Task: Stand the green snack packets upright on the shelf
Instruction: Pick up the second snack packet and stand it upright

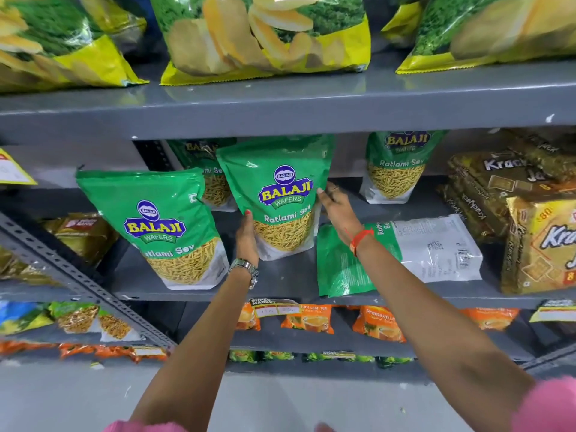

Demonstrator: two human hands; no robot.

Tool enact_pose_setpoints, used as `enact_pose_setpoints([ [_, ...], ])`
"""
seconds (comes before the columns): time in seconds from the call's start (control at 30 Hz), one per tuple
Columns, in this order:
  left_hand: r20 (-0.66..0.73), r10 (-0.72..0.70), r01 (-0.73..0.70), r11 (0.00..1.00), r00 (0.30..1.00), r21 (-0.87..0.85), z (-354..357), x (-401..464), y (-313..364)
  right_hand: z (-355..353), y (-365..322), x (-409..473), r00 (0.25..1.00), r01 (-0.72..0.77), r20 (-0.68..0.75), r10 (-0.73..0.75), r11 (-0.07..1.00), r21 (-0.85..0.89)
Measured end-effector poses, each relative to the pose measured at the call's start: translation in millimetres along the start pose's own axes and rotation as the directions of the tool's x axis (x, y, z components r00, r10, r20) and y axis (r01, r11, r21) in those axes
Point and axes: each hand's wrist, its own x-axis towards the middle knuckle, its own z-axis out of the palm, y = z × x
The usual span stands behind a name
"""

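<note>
Several green Balaji snack packets sit on the grey middle shelf (280, 285). One packet (282, 194) stands upright in the middle, gripped on both sides: my left hand (247, 241) holds its lower left edge and my right hand (338, 210) holds its right edge. Another upright packet (162, 226) stands at the front left. A third (205, 169) stands behind, partly hidden. A fourth (397, 166) stands at the back right. One packet (405, 254) lies flat, back side up, under my right wrist.
Brown and gold Krackjack biscuit packs (536, 241) crowd the right end of the shelf. A slotted metal upright (78, 282) slants across the left. Big chip bags (265, 35) fill the shelf above, and orange tea packets (378, 322) fill the one below.
</note>
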Motion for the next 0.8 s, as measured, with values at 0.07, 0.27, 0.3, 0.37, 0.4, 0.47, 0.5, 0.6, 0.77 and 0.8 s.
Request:
enact_pose_setpoints([
  [0.07,-0.001,0.002,-0.002,0.998,1.0,0.057,-0.4,0.3,3.2,0.9,1.5,-3.0,1.0,0.012,-0.015,-0.012,1.0,-0.005],
  [0.27,-0.006,-0.012,0.013,0.997,1.0,0.08,-12.3,-11.1,-0.5,4.1,9.5,-31.3,0.999,0.018,-0.042,-0.017,1.0,0.011],
  [0.3,0.007,0.0,0.0,0.997,1.0,0.076,-14.4,-14.6,-1.3,5.0,11.9,-35.5,0.999,0.007,-0.046,-0.008,1.0,-0.009],
  [0.37,0.042,0.03,-0.032,0.997,0.999,0.067,-19.0,-23.0,-4.5,5.7,18.5,-45.3,0.998,-0.003,-0.064,0.002,1.0,-0.015],
  [0.4,0.044,0.029,-0.032,0.997,0.999,0.067,-23.3,-27.9,-7.0,6.9,20.0,-54.1,0.997,-0.002,-0.077,0.001,1.0,-0.01],
  [0.47,0.062,0.036,-0.04,0.997,0.997,0.059,-29.2,-30.7,-9.9,9.6,15.8,-67.4,0.995,0.01,-0.101,-0.011,1.0,-0.007],
  [0.5,0.078,0.043,-0.048,0.997,0.996,0.064,-32.8,-34.5,-11.4,10.9,16.1,-73.4,0.994,0.013,-0.109,-0.014,1.0,-0.009],
  [0.6,0.137,0.045,-0.054,0.997,0.99,0.063,-43.7,-43.0,-17.0,14.7,14.7,-91.4,0.989,0.025,-0.146,-0.033,0.998,-0.053],
  [0.77,0.086,0.089,-0.097,0.991,0.992,0.09,-45.1,-63.1,-13.1,14.5,14.4,-104.5,0.984,0.079,-0.151,-0.091,0.993,-0.085],
  [0.8,0.025,0.111,-0.113,0.983,0.994,0.142,-43.2,-69.5,-13.2,12.7,12.8,-104.9,0.986,0.083,-0.142,-0.09,0.995,-0.058],
])
